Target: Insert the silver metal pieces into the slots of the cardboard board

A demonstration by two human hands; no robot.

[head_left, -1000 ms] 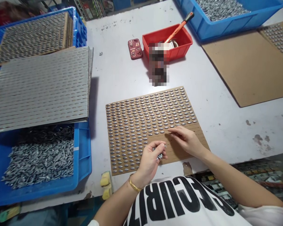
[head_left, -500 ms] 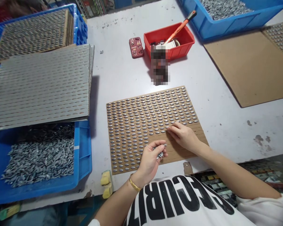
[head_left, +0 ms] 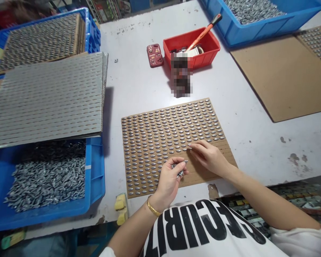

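A brown cardboard sheet point(head_left: 222, 159) lies flat in front of me, most of its rows filled with small grey oval metal pieces point(head_left: 166, 132). My left hand point(head_left: 169, 180) is curled over the sheet's near part, closed on a bunch of those metal pieces point(head_left: 179, 168). My right hand point(head_left: 210, 156) rests on the sheet to the right of it. Its fingertips pinch one piece at the end of a partly filled row.
A blue bin point(head_left: 95, 178) of loose metal pieces stands at the left, half covered by stacked filled sheets point(head_left: 46, 96). A red tray point(head_left: 200, 43) with an orange-handled tool, a small red case point(head_left: 155, 55), another blue bin point(head_left: 256, 26) and bare cardboard point(head_left: 280, 75) lie farther back.
My right hand has slid slightly left along the row. My left hand has risen a little with its bunch of pieces.
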